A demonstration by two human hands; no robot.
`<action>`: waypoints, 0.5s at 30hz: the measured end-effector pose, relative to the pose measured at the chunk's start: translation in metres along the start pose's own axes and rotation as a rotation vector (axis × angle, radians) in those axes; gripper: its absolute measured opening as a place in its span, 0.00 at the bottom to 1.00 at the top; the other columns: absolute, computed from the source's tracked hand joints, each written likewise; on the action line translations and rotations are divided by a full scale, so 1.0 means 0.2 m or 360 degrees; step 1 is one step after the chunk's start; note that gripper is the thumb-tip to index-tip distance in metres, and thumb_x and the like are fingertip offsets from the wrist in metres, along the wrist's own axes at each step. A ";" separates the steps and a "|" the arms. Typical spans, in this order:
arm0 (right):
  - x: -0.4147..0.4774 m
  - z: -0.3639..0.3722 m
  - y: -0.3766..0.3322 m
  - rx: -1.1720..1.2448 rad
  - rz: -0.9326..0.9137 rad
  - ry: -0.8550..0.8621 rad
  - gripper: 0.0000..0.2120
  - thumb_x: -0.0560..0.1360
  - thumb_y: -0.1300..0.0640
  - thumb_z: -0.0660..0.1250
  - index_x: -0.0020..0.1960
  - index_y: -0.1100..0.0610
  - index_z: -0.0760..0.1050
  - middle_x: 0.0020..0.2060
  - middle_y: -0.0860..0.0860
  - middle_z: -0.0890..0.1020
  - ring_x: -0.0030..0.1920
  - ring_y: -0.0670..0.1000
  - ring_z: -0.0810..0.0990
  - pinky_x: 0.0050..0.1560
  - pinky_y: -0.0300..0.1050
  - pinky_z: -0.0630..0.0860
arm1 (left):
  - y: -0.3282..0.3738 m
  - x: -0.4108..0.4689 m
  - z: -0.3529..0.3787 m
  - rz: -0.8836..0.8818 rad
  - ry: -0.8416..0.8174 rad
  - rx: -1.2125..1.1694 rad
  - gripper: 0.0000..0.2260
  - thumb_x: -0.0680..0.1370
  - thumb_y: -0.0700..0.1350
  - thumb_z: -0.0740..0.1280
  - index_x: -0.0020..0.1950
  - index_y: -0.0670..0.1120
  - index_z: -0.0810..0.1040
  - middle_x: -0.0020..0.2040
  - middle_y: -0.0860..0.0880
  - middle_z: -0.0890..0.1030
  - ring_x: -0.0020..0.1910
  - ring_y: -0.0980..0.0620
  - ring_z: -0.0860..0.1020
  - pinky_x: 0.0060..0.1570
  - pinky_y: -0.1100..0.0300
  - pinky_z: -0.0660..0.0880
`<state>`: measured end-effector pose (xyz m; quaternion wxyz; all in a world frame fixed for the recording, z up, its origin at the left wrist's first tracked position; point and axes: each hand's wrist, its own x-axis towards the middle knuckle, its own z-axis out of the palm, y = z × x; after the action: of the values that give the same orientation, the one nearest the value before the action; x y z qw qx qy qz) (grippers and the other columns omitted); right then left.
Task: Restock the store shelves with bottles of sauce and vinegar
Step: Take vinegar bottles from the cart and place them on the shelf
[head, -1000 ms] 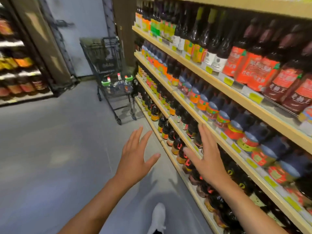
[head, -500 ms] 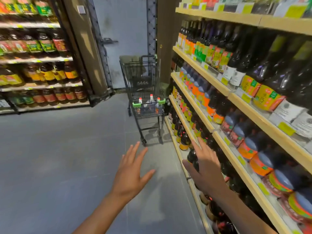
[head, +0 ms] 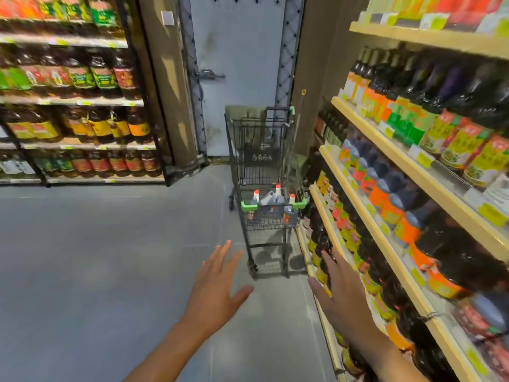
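Red-capped bottles (head: 276,198) upright in black cart (head: 261,150).

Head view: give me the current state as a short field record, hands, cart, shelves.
left hand: open, fingers spread, holds nothing, above the floor
right hand: open, fingers straight, holds nothing, beside the lower shelf edge
cart: black wire, green corner guards, stands ahead of both hands, next to the right shelving
cart load: red-capped bottles in the lower basket
right shelving: dark bottles with bright labels on every tier
left shelving: stocked, across the aisle
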<state>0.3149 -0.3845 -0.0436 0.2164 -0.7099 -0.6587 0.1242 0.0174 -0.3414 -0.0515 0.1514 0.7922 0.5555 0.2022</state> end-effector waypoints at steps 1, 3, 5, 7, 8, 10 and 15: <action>0.11 0.02 -0.01 -0.0010 0.0017 -0.0015 0.37 0.79 0.29 0.48 0.83 0.46 0.53 0.82 0.45 0.54 0.82 0.49 0.51 0.80 0.56 0.53 | -0.06 0.11 -0.01 0.0003 -0.0012 0.0010 0.34 0.80 0.64 0.65 0.82 0.56 0.59 0.83 0.57 0.43 0.84 0.50 0.47 0.81 0.45 0.55; 0.34 0.05 -0.01 -0.0065 0.0048 -0.0043 0.39 0.77 0.29 0.47 0.83 0.47 0.53 0.82 0.46 0.54 0.82 0.49 0.51 0.80 0.56 0.54 | -0.16 0.34 -0.03 0.0030 -0.0036 0.0049 0.34 0.80 0.63 0.67 0.82 0.54 0.61 0.84 0.54 0.45 0.84 0.48 0.48 0.81 0.47 0.55; 0.55 0.07 -0.01 -0.0115 0.0101 -0.0048 0.41 0.76 0.28 0.46 0.83 0.49 0.53 0.82 0.48 0.54 0.82 0.51 0.51 0.80 0.56 0.54 | -0.24 0.55 -0.04 0.0051 -0.0076 0.0069 0.34 0.80 0.63 0.66 0.82 0.53 0.61 0.84 0.53 0.46 0.84 0.48 0.48 0.81 0.46 0.54; 0.73 0.09 0.01 -0.0106 0.0121 -0.0034 0.40 0.77 0.29 0.47 0.83 0.50 0.54 0.82 0.49 0.53 0.82 0.52 0.51 0.80 0.56 0.54 | -0.31 0.75 -0.03 0.0062 -0.0095 0.0054 0.34 0.80 0.64 0.65 0.83 0.55 0.59 0.84 0.54 0.45 0.84 0.49 0.47 0.81 0.46 0.54; 0.82 0.10 0.02 -0.0111 0.0122 -0.0029 0.39 0.78 0.29 0.48 0.83 0.50 0.53 0.83 0.49 0.52 0.82 0.52 0.51 0.80 0.57 0.53 | -0.33 0.85 -0.02 0.0076 -0.0100 0.0050 0.35 0.80 0.65 0.64 0.83 0.55 0.59 0.85 0.54 0.46 0.84 0.49 0.47 0.81 0.46 0.54; 1.00 0.14 0.04 -0.0129 0.0143 -0.0037 0.38 0.80 0.31 0.50 0.83 0.49 0.52 0.83 0.48 0.50 0.82 0.51 0.49 0.80 0.59 0.53 | -0.38 1.05 0.00 0.0104 -0.0127 0.0070 0.35 0.80 0.66 0.63 0.83 0.56 0.58 0.85 0.53 0.46 0.84 0.49 0.47 0.81 0.46 0.54; 1.48 0.25 0.14 -0.0104 0.0206 -0.0024 0.35 0.81 0.33 0.52 0.83 0.47 0.52 0.83 0.46 0.51 0.82 0.50 0.50 0.80 0.59 0.54 | -0.47 1.58 0.09 0.0158 -0.0156 0.0075 0.34 0.80 0.65 0.65 0.83 0.57 0.58 0.85 0.52 0.48 0.84 0.49 0.48 0.81 0.46 0.54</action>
<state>0.3461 -0.0858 -0.0681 0.1799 -0.7567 -0.6166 0.1217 0.0455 -0.0127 -0.0629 0.1494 0.8310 0.5121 0.1574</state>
